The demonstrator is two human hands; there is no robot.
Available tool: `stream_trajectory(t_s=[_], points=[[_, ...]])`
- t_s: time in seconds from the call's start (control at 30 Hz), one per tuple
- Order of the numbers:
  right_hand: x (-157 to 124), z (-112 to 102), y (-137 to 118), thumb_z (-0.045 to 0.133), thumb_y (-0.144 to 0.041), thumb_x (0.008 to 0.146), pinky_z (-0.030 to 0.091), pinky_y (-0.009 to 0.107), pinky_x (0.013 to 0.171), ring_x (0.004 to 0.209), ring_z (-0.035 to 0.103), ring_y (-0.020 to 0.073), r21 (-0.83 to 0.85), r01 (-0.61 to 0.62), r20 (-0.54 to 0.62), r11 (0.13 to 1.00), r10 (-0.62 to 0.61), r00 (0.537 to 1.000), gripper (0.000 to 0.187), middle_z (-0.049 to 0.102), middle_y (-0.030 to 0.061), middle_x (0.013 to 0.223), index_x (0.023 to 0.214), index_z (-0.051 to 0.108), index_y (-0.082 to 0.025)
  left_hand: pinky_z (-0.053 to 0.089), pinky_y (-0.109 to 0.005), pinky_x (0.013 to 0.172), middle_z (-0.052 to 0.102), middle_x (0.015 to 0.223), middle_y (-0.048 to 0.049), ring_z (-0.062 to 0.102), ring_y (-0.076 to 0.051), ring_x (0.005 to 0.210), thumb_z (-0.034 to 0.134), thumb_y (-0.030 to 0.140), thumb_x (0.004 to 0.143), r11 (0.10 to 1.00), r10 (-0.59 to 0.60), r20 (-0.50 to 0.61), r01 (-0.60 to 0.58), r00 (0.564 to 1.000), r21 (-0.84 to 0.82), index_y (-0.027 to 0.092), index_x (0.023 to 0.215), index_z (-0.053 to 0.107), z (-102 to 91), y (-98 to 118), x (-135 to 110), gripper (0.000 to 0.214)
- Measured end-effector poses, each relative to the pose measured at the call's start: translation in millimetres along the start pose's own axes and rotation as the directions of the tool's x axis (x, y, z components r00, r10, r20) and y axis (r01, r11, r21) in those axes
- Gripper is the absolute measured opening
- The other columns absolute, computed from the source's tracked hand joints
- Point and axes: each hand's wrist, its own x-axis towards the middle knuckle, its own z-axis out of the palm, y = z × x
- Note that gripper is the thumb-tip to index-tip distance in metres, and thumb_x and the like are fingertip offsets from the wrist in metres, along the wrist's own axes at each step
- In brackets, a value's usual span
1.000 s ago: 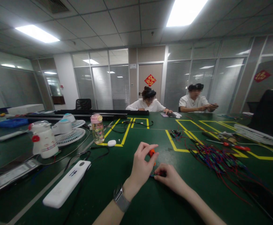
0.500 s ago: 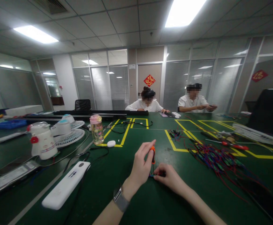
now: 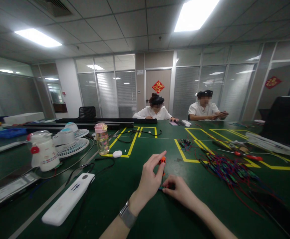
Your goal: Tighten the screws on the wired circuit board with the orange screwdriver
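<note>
My left hand (image 3: 150, 177) pinches the orange handle of a small screwdriver (image 3: 162, 163) held upright, its tip pointing down at a small part on the green table (image 3: 135, 212). My right hand (image 3: 178, 190) lies closed on the table just right of it, fingertips pressed on that small dark part (image 3: 163, 188), which is mostly hidden. A watch (image 3: 127, 215) sits on my left wrist.
A pile of red, blue and green wires (image 3: 231, 169) lies to the right, with a red-handled tool (image 3: 249, 156) behind. A white flat device (image 3: 66, 199), white fans (image 3: 70, 141), a pink-capped bottle (image 3: 102, 139) and cables stand left. Two people sit at the far side.
My left fingers have shifted round the orange handle between frames, as if turning it. My right hand has stayed on the part. The view has tilted slightly.
</note>
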Motion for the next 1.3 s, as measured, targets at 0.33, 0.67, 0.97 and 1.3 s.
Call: stream_trajectory(t_s=[0.33,0.67,0.97,1.3], points=[[0.8,1.7,1.7,0.068,-0.011,0.07,0.046,0.025,0.067,0.073,0.061,0.0168,0.0,-0.004,-0.003,1.0,0.004,1.0,0.007,0.066,0.0029,0.078,0.076,0.07,-0.015,0.051,-0.033,0.086,0.063,0.109,-0.0073,0.061,-0.018,0.098,0.044,0.02,0.095,1.0,-0.024,0.009,0.024,1.0,0.005,0.024,0.132,0.054,1.1,0.8,-0.7,0.038],[0.4,0.3,-3.3,0.067,-0.012,0.07,0.047,0.025,0.068,0.075,0.062,0.0181,-0.023,-0.018,0.0,1.0,0.018,1.0,0.009,0.067,0.0045,0.08,0.077,0.072,-0.015,0.051,-0.032,0.087,0.062,0.112,-0.0079,0.061,-0.018,0.099,0.041,0.022,0.098,0.999,-0.033,-0.01,0.032,0.999,-0.03,0.023,0.129,0.057,-0.8,3.9,-1.0,0.035],[-0.3,0.1,-6.7,0.067,-0.011,0.07,0.046,0.025,0.068,0.073,0.061,0.0175,-0.014,-0.021,-0.005,1.0,0.021,1.0,0.007,0.067,0.0043,0.078,0.075,0.07,-0.015,0.051,-0.031,0.087,0.061,0.113,-0.008,0.061,-0.018,0.1,0.04,0.024,0.098,0.997,-0.061,0.004,0.061,0.998,-0.044,0.024,0.132,0.056,1.1,2.4,-2.2,0.037],[1.4,4.4,-0.2,0.066,-0.013,0.069,0.043,0.024,0.065,0.07,0.059,0.0165,-0.002,-0.037,-0.017,0.999,0.037,0.999,0.005,0.066,0.0041,0.075,0.072,0.069,-0.014,0.052,-0.026,0.073,0.06,0.107,-0.0065,0.061,-0.016,0.09,0.044,0.023,0.097,0.998,-0.058,-0.014,0.057,0.998,-0.012,0.025,0.127,0.059,3.6,-0.6,-5.3,0.034]])
